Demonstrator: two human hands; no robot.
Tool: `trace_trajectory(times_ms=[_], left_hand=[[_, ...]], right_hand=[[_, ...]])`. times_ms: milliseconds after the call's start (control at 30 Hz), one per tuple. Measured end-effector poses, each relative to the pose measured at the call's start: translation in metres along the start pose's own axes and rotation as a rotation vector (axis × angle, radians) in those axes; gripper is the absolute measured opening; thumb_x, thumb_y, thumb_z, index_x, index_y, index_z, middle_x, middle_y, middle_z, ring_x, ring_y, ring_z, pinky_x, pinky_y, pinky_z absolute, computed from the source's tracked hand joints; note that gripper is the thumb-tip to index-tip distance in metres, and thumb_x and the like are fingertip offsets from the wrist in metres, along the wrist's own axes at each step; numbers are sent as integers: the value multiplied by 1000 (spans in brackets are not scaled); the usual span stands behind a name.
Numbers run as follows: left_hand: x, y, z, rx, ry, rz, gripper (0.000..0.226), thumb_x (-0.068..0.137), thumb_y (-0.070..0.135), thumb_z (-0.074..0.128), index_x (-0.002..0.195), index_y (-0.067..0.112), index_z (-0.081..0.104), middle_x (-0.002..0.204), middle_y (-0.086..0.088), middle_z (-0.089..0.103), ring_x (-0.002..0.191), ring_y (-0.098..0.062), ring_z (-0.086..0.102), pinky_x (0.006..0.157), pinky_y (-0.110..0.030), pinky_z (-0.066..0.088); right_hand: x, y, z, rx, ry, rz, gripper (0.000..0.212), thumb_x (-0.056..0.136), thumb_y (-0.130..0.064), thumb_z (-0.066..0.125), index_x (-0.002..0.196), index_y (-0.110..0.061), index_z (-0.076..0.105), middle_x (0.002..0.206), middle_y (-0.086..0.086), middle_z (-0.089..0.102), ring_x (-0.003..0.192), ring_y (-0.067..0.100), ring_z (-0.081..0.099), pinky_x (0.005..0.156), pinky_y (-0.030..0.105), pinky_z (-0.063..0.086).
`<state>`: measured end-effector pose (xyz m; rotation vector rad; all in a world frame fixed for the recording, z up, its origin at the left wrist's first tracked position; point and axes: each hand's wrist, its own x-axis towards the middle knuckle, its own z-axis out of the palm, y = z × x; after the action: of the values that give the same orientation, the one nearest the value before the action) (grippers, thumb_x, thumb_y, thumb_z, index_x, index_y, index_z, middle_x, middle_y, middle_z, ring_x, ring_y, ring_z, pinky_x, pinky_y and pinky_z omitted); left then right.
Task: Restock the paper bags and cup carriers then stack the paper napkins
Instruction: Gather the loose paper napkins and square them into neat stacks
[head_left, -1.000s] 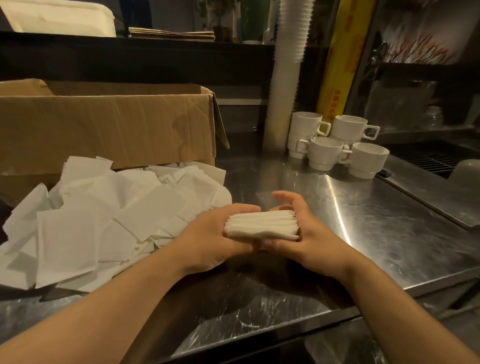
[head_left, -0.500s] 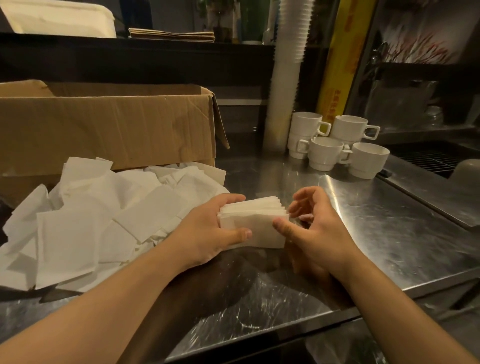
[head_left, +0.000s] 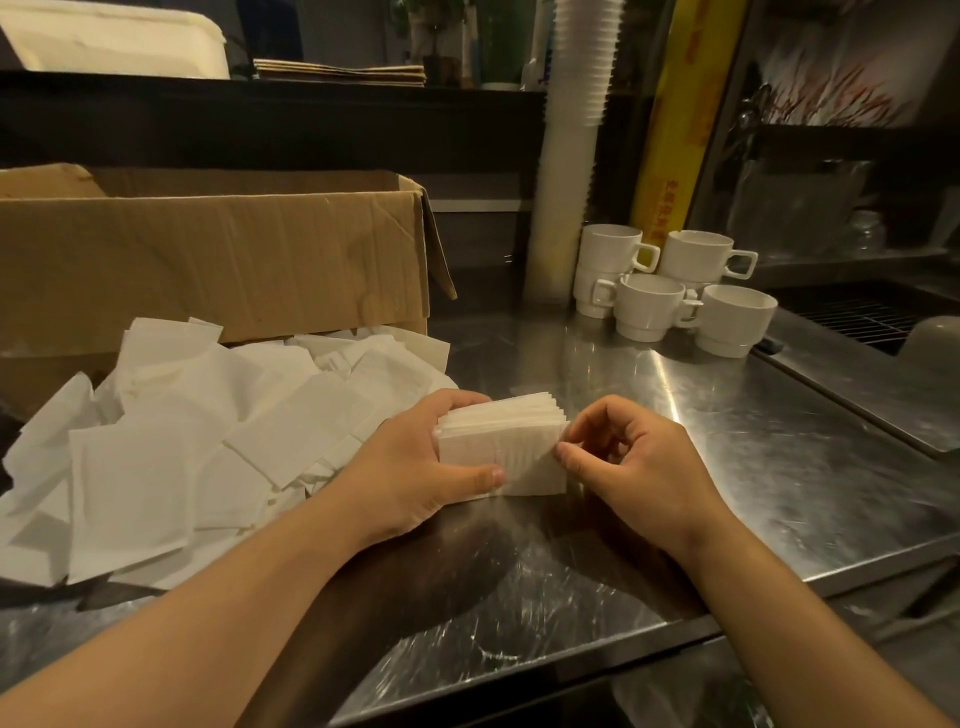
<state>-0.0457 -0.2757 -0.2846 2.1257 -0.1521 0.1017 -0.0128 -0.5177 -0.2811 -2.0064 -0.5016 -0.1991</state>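
- The napkin stack (head_left: 506, 449) stands on edge on the steel counter (head_left: 753, 441), just right of the loose napkin pile (head_left: 171, 441) that lies in front of the cardboard box (head_left: 218, 249).
- The left hand (head_left: 415, 473) grips the stack's left end, thumb across the near face and fingers curled behind it.
- The right hand (head_left: 639, 462) is half curled, its thumb and fingertips touching the stack's right edge; whether they pinch a sheet I cannot tell.
- Judged by look, the napkins are light, soft and limp, apt to fan or slide apart, so squeezing both broad faces together suits best.
- The stack's long axis runs left to right, with its folded edges pointing up.
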Motion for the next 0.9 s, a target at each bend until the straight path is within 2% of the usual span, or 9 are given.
trace_trajectory(times_ms=[233, 400, 567, 733, 900], left_hand=[[0, -1, 1, 12, -3, 2, 65, 80, 26, 89, 130, 41, 49, 120, 20, 57, 113, -11, 58, 95, -30, 60], [0, 0, 0, 0, -10, 5, 67, 80, 26, 89, 131, 43, 50, 120, 19, 58, 112, -12, 59, 93, -30, 61], [0, 0, 1, 7, -1, -3, 68, 79, 29, 89, 133, 42, 50, 120, 21, 59, 110, -10, 61, 93, -28, 60], [-1, 0, 1, -16, -17, -4, 67, 79, 28, 89, 132, 41, 50, 123, 20, 60, 114, -10, 59, 97, -31, 59], [-1, 1, 1, -25, -20, 8, 66, 80, 26, 89, 132, 41, 51, 121, 20, 61, 113, -11, 60, 95, -30, 60]], right_hand=[[1, -1, 0, -25, -22, 15, 16, 83, -31, 82, 92, -32, 69, 77, -6, 71, 69, 16, 68, 67, 36, 61], [0, -1, 1, -24, -76, 36, 10, 84, -29, 81, 85, -29, 71, 82, -6, 74, 78, 17, 70, 74, 42, 62], [1, 0, 1, 8, -43, 24, 10, 89, -25, 78, 83, -28, 69, 82, -3, 74, 77, 19, 70, 73, 43, 62], [3, 2, 1, -27, -10, 28, 19, 87, -31, 79, 96, -34, 62, 78, -4, 69, 71, 15, 67, 67, 34, 61], [1, 0, 0, -54, -59, 48, 13, 87, -31, 78, 91, -30, 66, 83, -8, 71, 75, 11, 66, 69, 29, 60]])
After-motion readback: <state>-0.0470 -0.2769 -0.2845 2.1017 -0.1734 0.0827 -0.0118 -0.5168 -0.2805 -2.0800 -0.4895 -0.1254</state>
